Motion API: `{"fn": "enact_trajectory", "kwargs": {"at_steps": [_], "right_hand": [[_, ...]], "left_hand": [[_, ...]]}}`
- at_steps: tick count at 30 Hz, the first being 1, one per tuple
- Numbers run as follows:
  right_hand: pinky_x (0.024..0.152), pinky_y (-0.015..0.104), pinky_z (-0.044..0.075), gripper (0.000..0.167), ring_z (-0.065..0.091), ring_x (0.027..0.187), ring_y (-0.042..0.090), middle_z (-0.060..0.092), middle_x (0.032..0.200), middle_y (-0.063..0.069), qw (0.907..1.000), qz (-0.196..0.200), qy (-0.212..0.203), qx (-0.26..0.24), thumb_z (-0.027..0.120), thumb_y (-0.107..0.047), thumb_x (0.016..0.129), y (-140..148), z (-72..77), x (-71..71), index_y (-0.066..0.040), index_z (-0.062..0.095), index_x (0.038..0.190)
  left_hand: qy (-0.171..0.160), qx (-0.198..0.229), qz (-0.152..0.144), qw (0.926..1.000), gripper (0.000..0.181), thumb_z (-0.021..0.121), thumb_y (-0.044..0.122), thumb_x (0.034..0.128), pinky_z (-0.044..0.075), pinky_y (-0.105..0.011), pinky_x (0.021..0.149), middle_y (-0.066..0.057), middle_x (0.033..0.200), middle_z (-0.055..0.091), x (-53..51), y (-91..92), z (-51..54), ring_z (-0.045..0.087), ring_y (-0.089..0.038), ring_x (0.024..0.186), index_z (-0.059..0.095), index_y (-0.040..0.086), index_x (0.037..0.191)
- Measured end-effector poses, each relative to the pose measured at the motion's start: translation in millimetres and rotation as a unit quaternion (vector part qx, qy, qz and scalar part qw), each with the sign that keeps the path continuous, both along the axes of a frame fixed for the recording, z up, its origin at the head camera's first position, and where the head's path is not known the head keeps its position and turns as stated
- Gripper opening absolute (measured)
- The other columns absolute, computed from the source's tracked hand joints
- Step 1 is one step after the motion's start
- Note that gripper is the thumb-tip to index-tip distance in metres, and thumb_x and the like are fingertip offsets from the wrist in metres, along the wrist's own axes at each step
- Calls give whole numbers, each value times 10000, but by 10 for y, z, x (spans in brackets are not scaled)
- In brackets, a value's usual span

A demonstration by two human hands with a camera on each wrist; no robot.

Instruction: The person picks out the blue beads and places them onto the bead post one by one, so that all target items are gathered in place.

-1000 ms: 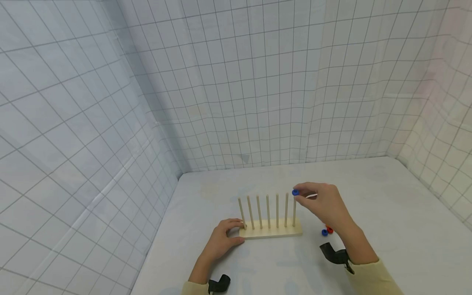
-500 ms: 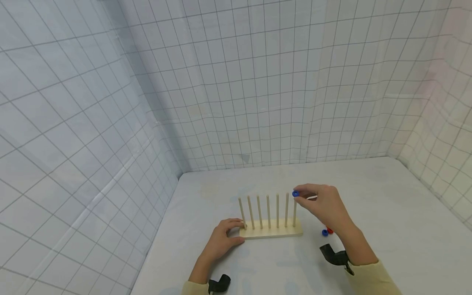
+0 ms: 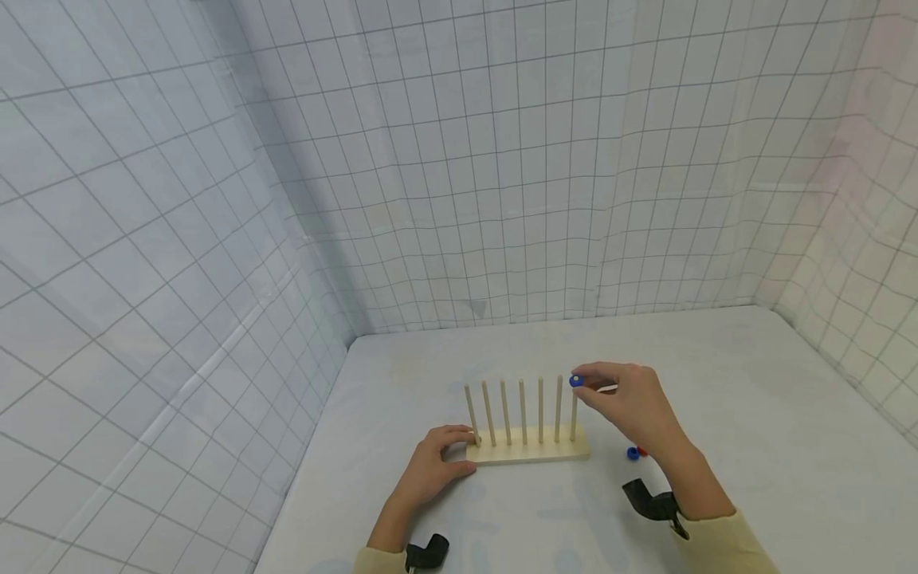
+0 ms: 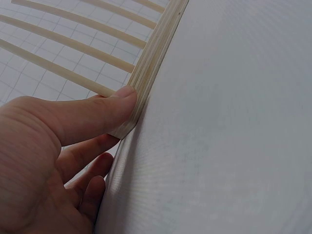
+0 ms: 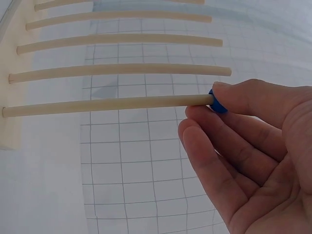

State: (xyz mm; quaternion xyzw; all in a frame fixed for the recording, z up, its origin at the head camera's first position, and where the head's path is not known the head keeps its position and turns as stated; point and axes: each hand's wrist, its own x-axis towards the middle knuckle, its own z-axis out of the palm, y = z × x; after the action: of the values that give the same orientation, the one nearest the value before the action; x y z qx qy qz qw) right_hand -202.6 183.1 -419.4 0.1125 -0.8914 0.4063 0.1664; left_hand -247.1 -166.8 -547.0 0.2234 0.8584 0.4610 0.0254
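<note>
A pale wooden base (image 3: 527, 453) carries a row of several upright pegs. My left hand (image 3: 429, 470) grips its left end, the thumb (image 4: 124, 100) on the front edge and fingers behind. My right hand (image 3: 631, 399) pinches a blue ring (image 3: 576, 381) at the top of the rightmost peg (image 3: 574, 414). In the right wrist view the blue ring (image 5: 219, 101) surrounds the peg's tip, between thumb and forefinger of the right hand (image 5: 248, 151); the rest of that peg (image 5: 112, 104) is bare.
Right of the base, another blue ring (image 3: 633, 453) lies on the white table (image 3: 516, 510) beside a red piece (image 3: 642, 451), partly hidden by the right wrist. Grid-patterned white curtains (image 3: 488, 199) stand behind and at both sides.
My right hand has lowered slightly with the blue ring, and the peg's tip now shows in its hole. The left hand keeps its place on the base.
</note>
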Motion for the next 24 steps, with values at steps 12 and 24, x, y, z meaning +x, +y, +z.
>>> {"fn": "enact_trajectory", "kwargs": {"at_steps": [12,24], "right_hand": [[730,368,596,266,722,887,211,742,941,-89,10000,-32,-3,2,774,-261,906,3,-91,3,-183,754,1159],[737,346,593,279,713,882,189,742,939,-81,10000,-1,-70,-25,784,-231,898,-2,-169,13,-150,751,1163]], "left_hand": [[22,-8,17,10000,351,851,273,804,381,-559,1085,55,1329,616,1,-2,-8,457,-295,1333,743,269,1138],[41,-9,6,10000,361,853,274,799,375,-560,1088,57,1330,615,8,-4,6,459,-294,1329,744,266,1143]]}}
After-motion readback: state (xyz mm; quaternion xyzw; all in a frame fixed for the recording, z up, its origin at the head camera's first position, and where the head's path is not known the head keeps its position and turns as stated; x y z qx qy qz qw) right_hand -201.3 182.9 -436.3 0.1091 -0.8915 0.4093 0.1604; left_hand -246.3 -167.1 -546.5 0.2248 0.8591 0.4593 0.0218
